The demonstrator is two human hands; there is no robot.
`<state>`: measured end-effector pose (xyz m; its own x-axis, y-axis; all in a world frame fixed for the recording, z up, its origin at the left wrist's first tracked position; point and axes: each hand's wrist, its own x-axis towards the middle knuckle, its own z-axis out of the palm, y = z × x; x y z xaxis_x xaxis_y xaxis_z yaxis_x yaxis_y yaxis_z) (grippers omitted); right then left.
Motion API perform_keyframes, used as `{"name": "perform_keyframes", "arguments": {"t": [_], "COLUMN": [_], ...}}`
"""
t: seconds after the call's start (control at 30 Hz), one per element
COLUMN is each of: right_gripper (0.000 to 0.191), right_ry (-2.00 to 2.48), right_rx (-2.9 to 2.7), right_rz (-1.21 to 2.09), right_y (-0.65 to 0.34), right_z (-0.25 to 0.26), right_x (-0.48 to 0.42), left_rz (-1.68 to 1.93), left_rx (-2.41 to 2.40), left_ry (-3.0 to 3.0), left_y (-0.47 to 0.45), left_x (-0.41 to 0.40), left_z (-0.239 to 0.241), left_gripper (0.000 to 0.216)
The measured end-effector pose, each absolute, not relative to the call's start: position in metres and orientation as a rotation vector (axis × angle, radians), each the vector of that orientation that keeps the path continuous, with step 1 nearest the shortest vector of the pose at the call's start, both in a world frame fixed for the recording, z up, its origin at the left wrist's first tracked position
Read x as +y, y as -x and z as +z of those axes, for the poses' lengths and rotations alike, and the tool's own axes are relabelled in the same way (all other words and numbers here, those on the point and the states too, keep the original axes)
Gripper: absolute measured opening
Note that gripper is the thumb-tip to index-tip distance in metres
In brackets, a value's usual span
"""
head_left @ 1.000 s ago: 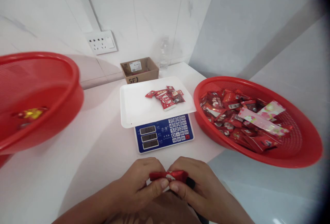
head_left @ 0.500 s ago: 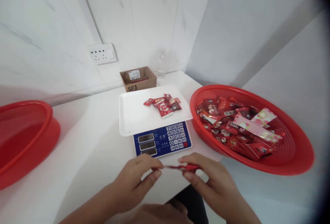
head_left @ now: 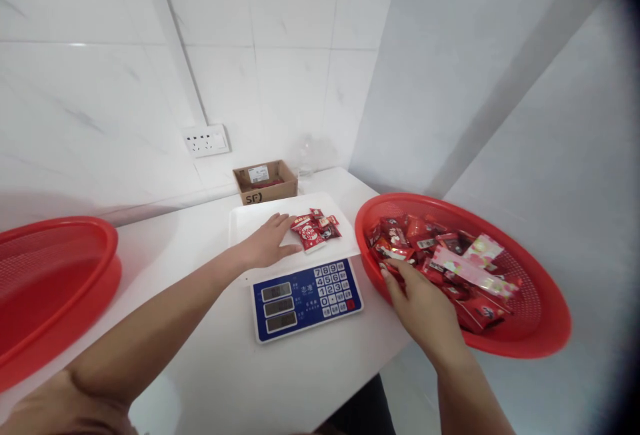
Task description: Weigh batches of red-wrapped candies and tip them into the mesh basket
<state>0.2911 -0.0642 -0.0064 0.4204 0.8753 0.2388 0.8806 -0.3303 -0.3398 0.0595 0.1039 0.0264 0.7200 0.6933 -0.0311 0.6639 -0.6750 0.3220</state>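
My left hand (head_left: pixel 273 243) is over the white tray (head_left: pixel 245 228) of the scale, palm down with its fingers apart. Its fingertips come right beside a small pile of red wrapped candies (head_left: pixel 311 233), including a larger red packet. My right hand (head_left: pixel 420 298) reaches over the near left rim of a red basket (head_left: pixel 543 288) full of red candy packets (head_left: pixel 397 231). Thumb and fingers there are drawn together in a pinch; what lies between them is mostly hidden. Beneath the tray, the blue keypad panel (head_left: pixel 307 298) of the scale faces me.
Another red basket (head_left: pixel 75 231) stands at the far left. Behind the tray is a small cardboard box (head_left: pixel 265 181), with a clear plastic bottle (head_left: pixel 306 155) beside it against the tiled wall. Pink floral packets (head_left: pixel 470 268) lie on top of the candies in the right basket.
Both hands have parted from the red packet they held between them in front of the scale. My left hand moved forward onto the tray, my right hand right to the basket. The view tilted up.
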Motion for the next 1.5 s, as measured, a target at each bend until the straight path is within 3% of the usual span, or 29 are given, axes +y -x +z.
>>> {"name": "perform_keyframes", "arguments": {"t": [0.33, 0.57, 0.77, 1.2, 1.5], "right_gripper": [0.033, 0.035, 0.036, 0.035, 0.036], "right_ry": [2.207, 2.213, 2.247, 2.246, 2.27], "right_rx": [-1.495, -1.488, -1.51, -1.505, -1.545], "right_rz": [0.107, 0.096, 0.08, 0.059, -0.007], "right_y": [-0.294, -0.294, -0.293, -0.29, -0.288], "right_z": [-0.008, -0.008, -0.008, -0.006, -0.003], "right_x": [-0.068, -0.069, -0.069, -0.07, -0.07], "left_rz": [0.069, -0.035, -0.037, 0.057, -0.04], "left_rx": [0.844, 0.988, 1.067, 1.124, 0.876], "left_ry": [-2.643, -2.558, -2.572, -2.632, -2.722], "left_y": [-0.067, -0.045, -0.038, -0.109, -0.128], "left_x": [0.11, 0.123, 0.128, 0.124, 0.129], "left_z": [0.028, 0.038, 0.033, 0.02, 0.018], "left_gripper": [0.06, 0.087, 0.073, 0.091, 0.067]}}
